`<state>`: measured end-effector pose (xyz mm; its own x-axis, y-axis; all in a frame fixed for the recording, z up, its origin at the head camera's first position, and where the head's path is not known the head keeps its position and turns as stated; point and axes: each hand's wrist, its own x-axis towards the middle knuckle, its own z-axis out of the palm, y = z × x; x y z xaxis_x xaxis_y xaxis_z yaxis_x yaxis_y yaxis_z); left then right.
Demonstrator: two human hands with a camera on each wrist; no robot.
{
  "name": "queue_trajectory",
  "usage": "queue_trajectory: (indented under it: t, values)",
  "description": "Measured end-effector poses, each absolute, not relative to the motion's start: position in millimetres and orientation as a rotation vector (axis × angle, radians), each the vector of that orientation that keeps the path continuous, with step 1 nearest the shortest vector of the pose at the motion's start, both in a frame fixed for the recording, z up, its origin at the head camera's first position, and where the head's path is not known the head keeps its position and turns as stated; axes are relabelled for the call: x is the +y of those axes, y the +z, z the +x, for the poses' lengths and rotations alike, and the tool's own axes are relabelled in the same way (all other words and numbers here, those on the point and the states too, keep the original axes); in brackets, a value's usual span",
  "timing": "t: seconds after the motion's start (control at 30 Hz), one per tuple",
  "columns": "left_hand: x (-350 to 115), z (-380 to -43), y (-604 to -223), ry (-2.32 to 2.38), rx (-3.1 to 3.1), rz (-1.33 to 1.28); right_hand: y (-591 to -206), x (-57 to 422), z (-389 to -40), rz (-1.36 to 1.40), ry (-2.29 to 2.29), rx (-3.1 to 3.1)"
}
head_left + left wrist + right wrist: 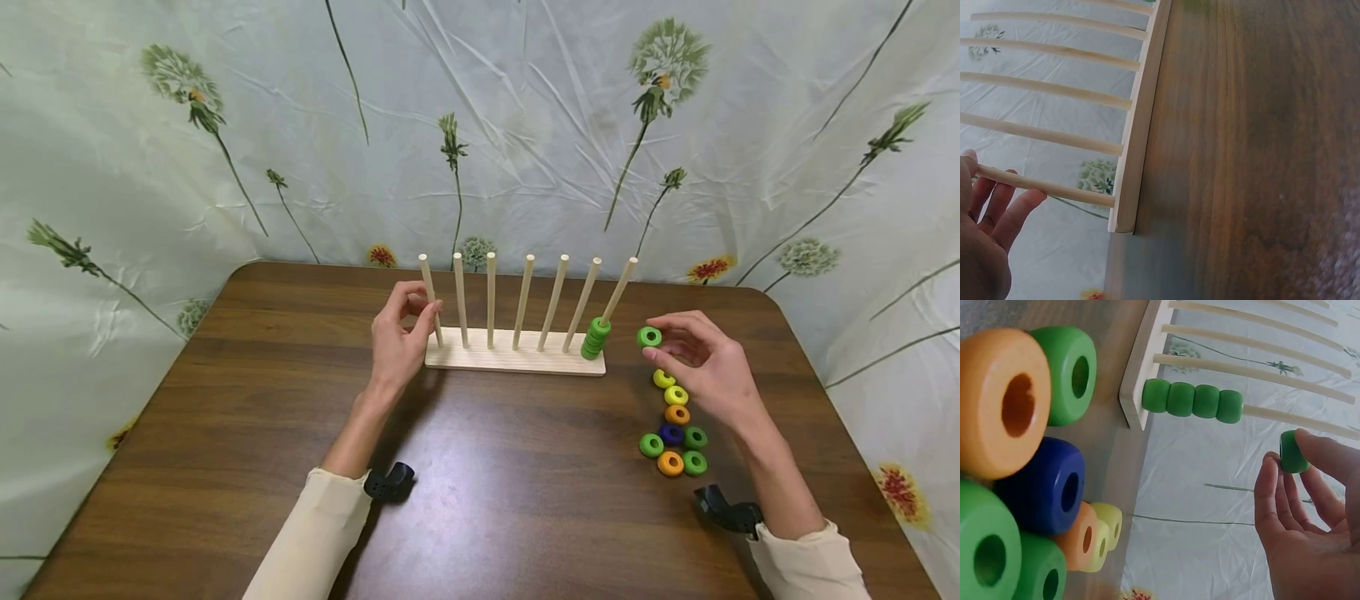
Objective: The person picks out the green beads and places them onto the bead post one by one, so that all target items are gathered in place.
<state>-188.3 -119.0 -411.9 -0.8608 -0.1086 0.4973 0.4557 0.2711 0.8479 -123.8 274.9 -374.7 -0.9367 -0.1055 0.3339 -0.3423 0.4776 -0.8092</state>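
Observation:
A wooden rack [517, 361] with a row of upright pegs stands on the table. My left hand [397, 342] holds the leftmost peg [428, 280] between thumb and fingers, as the left wrist view also shows. Several green beads [1180, 399] are stacked at the foot of the rightmost peg [621, 287]; the other pegs are bare. To the right of the rack, my right hand [716, 367] pinches one more green bead [1295, 452] between thumb and fingers. That bead is raised off the table, apart from the peg, its hole facing the head camera.
Below the right hand lie loose beads: yellow [676, 396], orange [670, 464], dark blue [665, 437] and green [695, 463]. The brown wooden table [510, 492] ends at the back against a dandelion-patterned cloth [300, 125]. Each wrist wears a black camera [390, 483].

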Motion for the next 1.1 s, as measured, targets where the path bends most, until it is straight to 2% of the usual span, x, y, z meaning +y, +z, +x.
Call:
queue_trajectory:
  t: [1.1]
  values:
    - [-118.6,-187.3,-410.0,-1.599,-2.105,-0.288,-337.5,251.3,-132.9,0.207,1.4,-2.223]
